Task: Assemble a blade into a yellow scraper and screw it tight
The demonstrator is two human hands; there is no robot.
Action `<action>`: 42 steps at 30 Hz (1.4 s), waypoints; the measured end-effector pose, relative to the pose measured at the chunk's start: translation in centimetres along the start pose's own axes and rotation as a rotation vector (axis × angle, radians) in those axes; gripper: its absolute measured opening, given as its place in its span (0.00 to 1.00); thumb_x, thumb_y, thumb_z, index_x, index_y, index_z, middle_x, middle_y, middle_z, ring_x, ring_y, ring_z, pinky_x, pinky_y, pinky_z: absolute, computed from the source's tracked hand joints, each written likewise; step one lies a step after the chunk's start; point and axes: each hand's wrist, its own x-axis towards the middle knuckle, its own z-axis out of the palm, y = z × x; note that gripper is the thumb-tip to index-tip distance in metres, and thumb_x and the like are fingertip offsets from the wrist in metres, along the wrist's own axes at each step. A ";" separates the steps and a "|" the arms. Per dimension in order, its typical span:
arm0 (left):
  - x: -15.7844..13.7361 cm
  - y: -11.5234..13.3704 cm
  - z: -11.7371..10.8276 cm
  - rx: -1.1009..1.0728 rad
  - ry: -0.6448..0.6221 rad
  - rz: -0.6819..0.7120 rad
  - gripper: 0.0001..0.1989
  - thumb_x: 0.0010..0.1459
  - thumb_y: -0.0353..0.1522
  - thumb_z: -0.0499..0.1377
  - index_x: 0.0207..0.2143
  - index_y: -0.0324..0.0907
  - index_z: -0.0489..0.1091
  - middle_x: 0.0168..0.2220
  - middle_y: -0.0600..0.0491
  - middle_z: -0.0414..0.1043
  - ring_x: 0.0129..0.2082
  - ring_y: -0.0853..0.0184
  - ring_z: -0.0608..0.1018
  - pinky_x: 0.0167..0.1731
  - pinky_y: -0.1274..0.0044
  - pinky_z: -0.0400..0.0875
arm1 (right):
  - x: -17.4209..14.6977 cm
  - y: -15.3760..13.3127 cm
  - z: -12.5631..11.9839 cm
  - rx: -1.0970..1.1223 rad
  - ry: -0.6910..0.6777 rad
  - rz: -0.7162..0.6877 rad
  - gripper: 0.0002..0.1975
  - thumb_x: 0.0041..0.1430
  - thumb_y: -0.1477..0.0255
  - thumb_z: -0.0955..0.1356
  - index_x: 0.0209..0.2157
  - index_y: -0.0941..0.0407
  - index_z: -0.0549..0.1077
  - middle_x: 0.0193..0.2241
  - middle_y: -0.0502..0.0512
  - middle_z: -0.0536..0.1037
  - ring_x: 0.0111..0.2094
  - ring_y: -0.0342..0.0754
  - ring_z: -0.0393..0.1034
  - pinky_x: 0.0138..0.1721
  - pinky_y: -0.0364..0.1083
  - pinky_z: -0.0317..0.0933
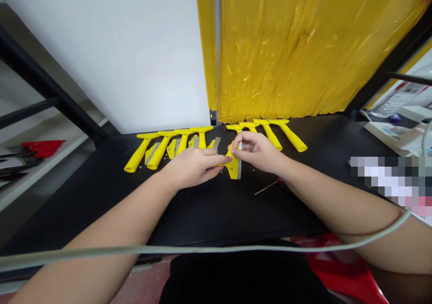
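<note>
Over the middle of the black table, my left hand (197,164) is closed around the handle of a yellow scraper (232,168). A grey metal blade (240,166) lies along the scraper's right edge. My right hand (254,150) is closed at the upper end of that blade, thumb and fingers pinching it. Behind my left hand several yellow scraper handles (135,157) lie in a row, with small yellow plates and metal blades (152,153) between them. More yellow handles (293,138) lie behind my right hand. A thin screwdriver (265,188) rests near my right wrist, its grip partly hidden.
The black table (209,214) ends at a white panel (135,61) and a yellow plastic sheet (286,47). Small screws (253,170) lie near my hands. A pale cable (202,249) crosses low in front. Black metal posts (67,97) stand at the sides.
</note>
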 end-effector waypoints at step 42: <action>0.1 0.3 -0.3 -0.097 0.084 0.026 0.13 0.72 0.32 0.55 0.54 0.42 0.74 0.65 0.46 0.72 0.60 0.60 0.80 0.58 0.66 0.79 | -0.8 -2.1 -6.4 -0.675 -0.393 0.158 0.02 0.55 0.71 0.74 0.32 0.53 0.83 0.27 0.50 0.81 0.26 0.46 0.73 0.28 0.44 0.62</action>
